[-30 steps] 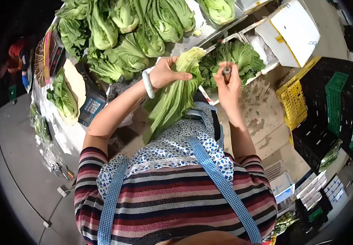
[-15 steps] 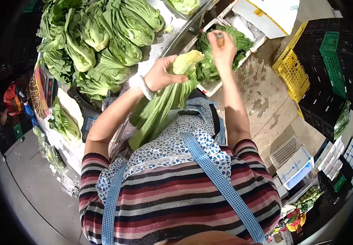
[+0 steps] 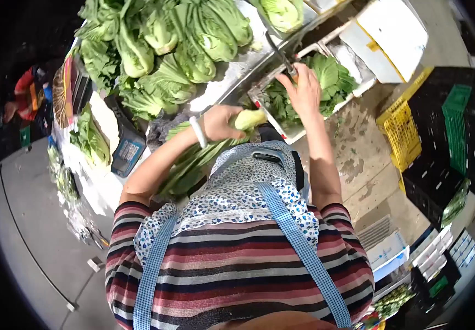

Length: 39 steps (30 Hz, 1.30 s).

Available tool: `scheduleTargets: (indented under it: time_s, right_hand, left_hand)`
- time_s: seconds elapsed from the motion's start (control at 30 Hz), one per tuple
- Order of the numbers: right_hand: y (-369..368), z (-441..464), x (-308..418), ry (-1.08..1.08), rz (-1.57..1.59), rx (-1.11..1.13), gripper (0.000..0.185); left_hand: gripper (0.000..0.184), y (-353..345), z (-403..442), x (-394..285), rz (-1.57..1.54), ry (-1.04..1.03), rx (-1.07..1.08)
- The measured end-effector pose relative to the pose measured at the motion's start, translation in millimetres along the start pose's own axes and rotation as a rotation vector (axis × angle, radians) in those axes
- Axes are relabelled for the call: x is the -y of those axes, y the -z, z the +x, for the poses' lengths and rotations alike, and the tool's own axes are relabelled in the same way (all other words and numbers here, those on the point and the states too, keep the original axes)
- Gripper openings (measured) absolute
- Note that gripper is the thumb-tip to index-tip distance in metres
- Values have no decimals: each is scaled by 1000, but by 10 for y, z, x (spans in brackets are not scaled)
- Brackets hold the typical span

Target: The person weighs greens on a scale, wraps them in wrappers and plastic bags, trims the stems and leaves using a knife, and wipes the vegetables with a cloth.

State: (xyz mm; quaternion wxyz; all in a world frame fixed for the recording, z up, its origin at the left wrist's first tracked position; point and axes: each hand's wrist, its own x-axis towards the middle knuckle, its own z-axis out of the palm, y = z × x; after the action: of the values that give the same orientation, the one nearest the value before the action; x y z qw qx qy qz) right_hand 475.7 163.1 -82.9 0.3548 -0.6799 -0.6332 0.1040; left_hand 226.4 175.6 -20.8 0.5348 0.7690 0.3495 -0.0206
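My left hand (image 3: 221,123) is closed round a head of leafy greens. The pale stem end (image 3: 249,119) sticks out to the right of the thumb, and the long green leaves (image 3: 196,159) hang down to the left before the apron. My right hand (image 3: 306,94) is above a white box (image 3: 294,133) of loose green leaves (image 3: 331,78). At its fingertips is a dark, thin, curved tool (image 3: 280,54); its grip is partly hidden by the fingers. Several trimmed heads of leafy greens (image 3: 188,60) lie on the table to the upper left.
A scale (image 3: 127,155) and another leafy head (image 3: 91,137) are at the left. A white foam box (image 3: 394,41) stands at the upper right. Yellow crates (image 3: 399,129) and black crates (image 3: 432,110) are stacked on the right. Concrete floor (image 3: 353,159) shows between.
My left hand has lowered the leafy head, turning its pale stem end to the right. My right hand has shifted and its fingers have turned. The view has swung, so the table appears farther right.
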Motion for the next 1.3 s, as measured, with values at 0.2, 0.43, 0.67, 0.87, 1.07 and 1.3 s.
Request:
scheduleTargets:
  time_s: [0.2,0.43,0.67,0.87,1.07,1.3]
  right_hand:
    - [-1110,591,-106,802,-150,677,38]
    - [-1588,31,586,538,144,699,39]
    - [-2051,-527,1451,82,804,803,30]
    - [-2227,-1025,2309,773,640,776,24]
    - [-2582,-666,2230,202,692,900,25]
    - [-2737,-761,2357,600,655,856,20]
  left_hand:
    - [39,-214,-1362,1280,-626,435,92]
    - [30,-690,-1901,1556,-1264,541,-527]
    - [49,-751,-2009,1673,-644,592,-701]
    - [52,-706,-1957,1797,-560,497,-832]
    - [54,-720,-2179,1923,-632,490,-941]
    - [52,-673,-2221,1973,-854,313,-877]
